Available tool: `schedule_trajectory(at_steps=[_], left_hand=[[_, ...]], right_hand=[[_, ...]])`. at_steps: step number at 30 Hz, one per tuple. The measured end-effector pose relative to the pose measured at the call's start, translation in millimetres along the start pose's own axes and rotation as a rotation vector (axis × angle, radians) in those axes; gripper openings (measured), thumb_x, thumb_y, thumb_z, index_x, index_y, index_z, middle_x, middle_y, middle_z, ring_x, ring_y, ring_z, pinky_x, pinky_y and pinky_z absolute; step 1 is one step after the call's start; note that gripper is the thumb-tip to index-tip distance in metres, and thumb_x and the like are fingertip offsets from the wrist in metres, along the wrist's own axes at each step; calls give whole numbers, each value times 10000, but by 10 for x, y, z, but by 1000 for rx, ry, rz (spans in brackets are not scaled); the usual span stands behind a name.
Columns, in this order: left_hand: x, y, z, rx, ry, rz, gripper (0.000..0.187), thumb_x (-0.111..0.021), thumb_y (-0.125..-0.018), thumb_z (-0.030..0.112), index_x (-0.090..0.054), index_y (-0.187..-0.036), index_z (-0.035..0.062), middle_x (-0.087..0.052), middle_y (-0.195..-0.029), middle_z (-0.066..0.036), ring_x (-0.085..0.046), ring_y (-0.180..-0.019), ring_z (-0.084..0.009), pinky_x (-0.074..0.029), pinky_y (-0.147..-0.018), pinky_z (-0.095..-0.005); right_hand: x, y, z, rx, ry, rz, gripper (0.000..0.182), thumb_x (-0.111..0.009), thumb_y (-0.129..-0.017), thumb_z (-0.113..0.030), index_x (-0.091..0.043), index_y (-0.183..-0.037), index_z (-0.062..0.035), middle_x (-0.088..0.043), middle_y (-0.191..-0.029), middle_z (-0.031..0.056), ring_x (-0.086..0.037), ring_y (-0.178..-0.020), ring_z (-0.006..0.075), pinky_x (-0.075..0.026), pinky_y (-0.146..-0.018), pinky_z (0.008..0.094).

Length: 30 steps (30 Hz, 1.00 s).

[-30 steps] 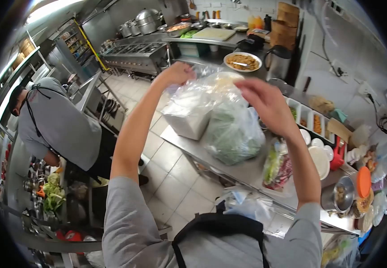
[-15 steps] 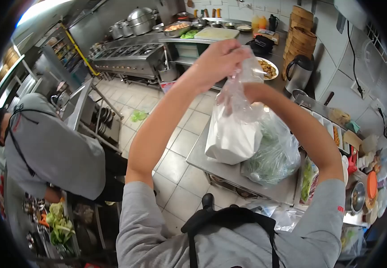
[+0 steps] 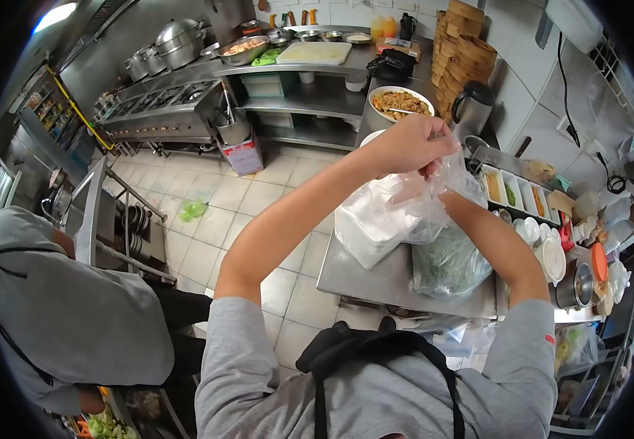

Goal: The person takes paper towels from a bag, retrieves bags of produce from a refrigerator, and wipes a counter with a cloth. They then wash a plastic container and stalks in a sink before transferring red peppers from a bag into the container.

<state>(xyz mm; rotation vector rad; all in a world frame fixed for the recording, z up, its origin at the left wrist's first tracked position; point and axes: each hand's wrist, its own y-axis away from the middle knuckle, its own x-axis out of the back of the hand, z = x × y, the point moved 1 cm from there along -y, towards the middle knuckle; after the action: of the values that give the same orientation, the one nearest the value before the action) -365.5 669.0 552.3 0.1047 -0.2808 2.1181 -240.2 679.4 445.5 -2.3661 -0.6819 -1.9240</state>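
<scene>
My left hand (image 3: 428, 145) is closed in a pinch on the gathered top of a clear plastic bag (image 3: 445, 175), holding it up above the steel table. Inside the bag is a white, box-shaped bundle (image 3: 368, 238), tilted, its lower edge near the tabletop. My right hand (image 3: 409, 194) is at the bag's neck, below my left one. Folds of plastic cover its fingers, so their grip does not show clearly. Below my right forearm, a second clear bag (image 3: 449, 267) with leafy greens inside rests on the steel table (image 3: 375, 282).
A bowl of cooked food (image 3: 403, 99) stands beyond my hands, near bamboo steamers (image 3: 471, 47) and a metal jug (image 3: 472, 110). Topping trays (image 3: 511, 189) and lidded tubs line the right. A co-worker (image 3: 75, 314) leans at the left counter. Green leaf scraps (image 3: 192, 211) lie on the floor.
My head view has turned somewhat to the right. Both hands remain at the bag's neck, and the white bundle now sits more tilted. The co-worker appears farther left and lower in view.
</scene>
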Motion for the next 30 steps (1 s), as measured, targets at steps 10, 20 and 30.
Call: schedule_trajectory(at_steps=[10,20,30], left_hand=[[160,-331,156,-68,-171,40,227,-594,-829,235,-562,-844,10,-519,-601,0,-483,-523,-60,-400,-498,-203],[160,-382,74,-12,-208,9,261,-604,-829,262,-583,-880,7,-515,-600,6,-460,-534,-50,-367,-504,-188],[288,-363,24,-98,-312,59,291,-604,-817,267,-595,-839,-23,-586,-621,-49,-540,-540,-92,-438,-522,-220]], right_hand=[[-133,-77,3,-89,36,57,431,-644,-735,-345,-609,-1025,-27,-616,-967,128,-580,-886,250,-435,-822,345],[72,76,-41,133,-368,-81,769,-706,-527,-555,-594,-968,65,-627,-942,156,-600,-852,235,-470,-733,322],[-66,145,37,105,-469,-69,566,-690,-619,-484,-627,-966,-40,-632,-887,109,-586,-815,225,-462,-742,333]])
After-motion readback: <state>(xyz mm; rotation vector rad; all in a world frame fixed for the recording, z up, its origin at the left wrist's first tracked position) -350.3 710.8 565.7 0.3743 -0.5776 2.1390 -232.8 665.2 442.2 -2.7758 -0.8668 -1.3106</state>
